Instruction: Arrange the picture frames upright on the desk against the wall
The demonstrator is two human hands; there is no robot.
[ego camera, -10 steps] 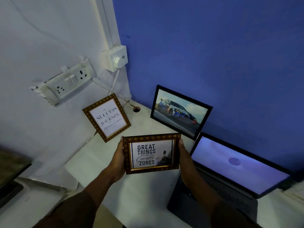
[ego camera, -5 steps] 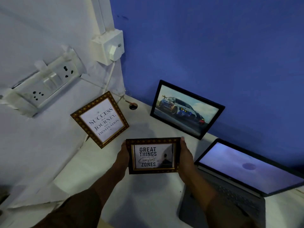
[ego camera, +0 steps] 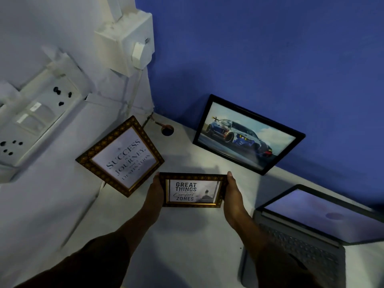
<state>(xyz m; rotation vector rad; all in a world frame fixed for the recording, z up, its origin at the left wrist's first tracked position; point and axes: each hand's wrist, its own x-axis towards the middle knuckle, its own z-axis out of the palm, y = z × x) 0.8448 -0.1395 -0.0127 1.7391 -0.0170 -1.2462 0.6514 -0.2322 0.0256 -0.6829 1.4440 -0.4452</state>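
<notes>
Both hands, left [ego camera: 154, 191] and right [ego camera: 232, 192], clamped on the side edges of the "Great Things" frame [ego camera: 192, 190], held low over the white desk [ego camera: 187, 235], between the "Success" frame [ego camera: 121, 155] leaning on the white wall and the car picture [ego camera: 247, 135] against the blue wall. Step in hand: placing. Next, likely: forward to a wall, bottom edge down, top tipped back.

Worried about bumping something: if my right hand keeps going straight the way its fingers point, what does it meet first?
Probably the car picture leaning on the blue wall. The right hand points up-frame toward its lower edge, with bare desk between. Depth is unclear.
</notes>
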